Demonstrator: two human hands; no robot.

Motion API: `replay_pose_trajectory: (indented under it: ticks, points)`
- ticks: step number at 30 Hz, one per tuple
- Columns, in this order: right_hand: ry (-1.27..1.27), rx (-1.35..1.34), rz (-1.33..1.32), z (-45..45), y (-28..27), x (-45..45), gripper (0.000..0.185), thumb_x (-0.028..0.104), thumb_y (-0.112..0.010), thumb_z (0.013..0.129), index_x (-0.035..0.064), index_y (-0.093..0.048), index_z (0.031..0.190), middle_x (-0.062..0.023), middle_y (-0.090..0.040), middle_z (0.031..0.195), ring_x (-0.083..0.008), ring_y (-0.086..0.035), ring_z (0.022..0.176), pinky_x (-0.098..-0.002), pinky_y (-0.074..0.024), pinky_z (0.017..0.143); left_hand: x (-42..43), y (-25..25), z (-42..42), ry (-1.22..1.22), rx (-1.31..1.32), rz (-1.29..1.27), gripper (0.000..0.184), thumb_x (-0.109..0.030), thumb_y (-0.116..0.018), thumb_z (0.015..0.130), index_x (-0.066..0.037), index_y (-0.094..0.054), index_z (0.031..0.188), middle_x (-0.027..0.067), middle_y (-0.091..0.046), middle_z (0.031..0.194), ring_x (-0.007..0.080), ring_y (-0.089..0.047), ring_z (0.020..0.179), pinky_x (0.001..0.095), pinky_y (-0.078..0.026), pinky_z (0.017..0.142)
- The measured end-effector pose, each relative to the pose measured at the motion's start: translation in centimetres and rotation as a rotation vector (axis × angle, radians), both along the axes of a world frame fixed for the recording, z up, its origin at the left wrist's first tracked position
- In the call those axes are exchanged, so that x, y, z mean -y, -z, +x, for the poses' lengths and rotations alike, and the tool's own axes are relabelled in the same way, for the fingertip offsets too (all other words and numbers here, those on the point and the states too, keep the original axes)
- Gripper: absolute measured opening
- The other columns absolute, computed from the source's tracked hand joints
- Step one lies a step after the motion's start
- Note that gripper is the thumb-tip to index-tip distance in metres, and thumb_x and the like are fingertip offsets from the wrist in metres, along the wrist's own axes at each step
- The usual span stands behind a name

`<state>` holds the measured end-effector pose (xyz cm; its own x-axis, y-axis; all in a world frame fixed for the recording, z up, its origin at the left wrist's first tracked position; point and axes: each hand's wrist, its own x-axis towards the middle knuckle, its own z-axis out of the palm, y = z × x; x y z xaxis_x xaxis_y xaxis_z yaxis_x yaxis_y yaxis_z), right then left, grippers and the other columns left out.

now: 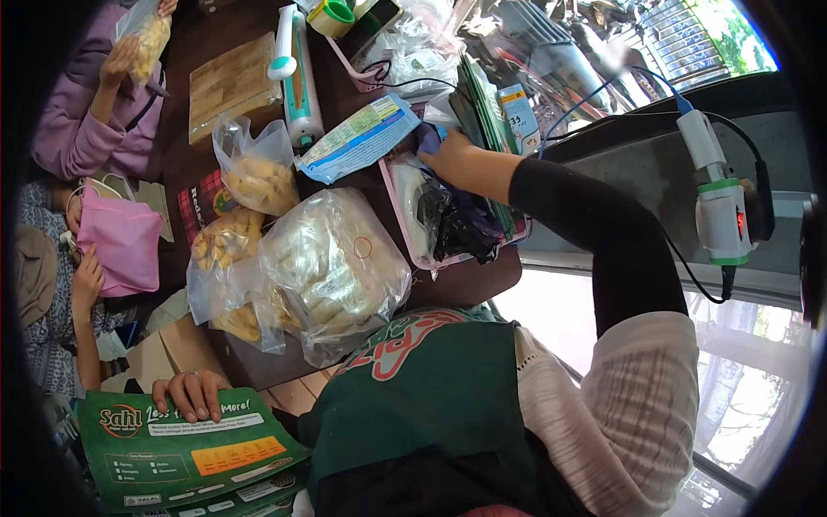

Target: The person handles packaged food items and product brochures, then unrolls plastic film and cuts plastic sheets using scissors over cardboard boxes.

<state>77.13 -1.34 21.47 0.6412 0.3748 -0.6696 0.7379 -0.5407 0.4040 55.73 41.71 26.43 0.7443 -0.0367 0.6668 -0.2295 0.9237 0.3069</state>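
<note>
My left hand (191, 395) holds green printed packs (185, 457) at the lower left, its fingers over their upper edge and the thumb hidden. Across the table, my right hand (450, 157) reaches into a pink basket (398, 202) and is closed at a dark bluish item whose shape is unclear. Black plastic (461, 226) and clear bags lie in the basket below that hand. A blue and white packet (362, 138) rests beside it. A large clear bag of pale contents (332, 267) sits nearest my green apron.
Bags of yellowish snacks (258, 183) stand left of the large bag. Behind are a wooden board (233, 82) and a white and green sealer (299, 95). At the left, one person holds a snack bag, another a pink pouch (121, 241). A power strip (724, 220) hangs right.
</note>
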Motion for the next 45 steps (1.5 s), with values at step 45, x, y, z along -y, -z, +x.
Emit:
replay_pose_trajectory:
  ticks: [45]
  points:
    - [-0.081, -0.020, -0.393, 4.9, -0.8, 0.6, 0.061, 0.034, -0.074, 0.061, 0.0167, -0.055, 0.117, -0.0040, -0.062, 0.098, -0.0249, -0.055, 0.099, -0.0391, -0.0368, 0.080, -0.8, 2.3, 0.5, -0.022, -0.110, -0.060, 0.018, -0.018, -0.051, 0.090, -0.005, -0.048, 0.103, 0.0149, -0.057, 0.073, 0.0287, -0.059, 0.075, 0.0328, -0.058, 0.052]
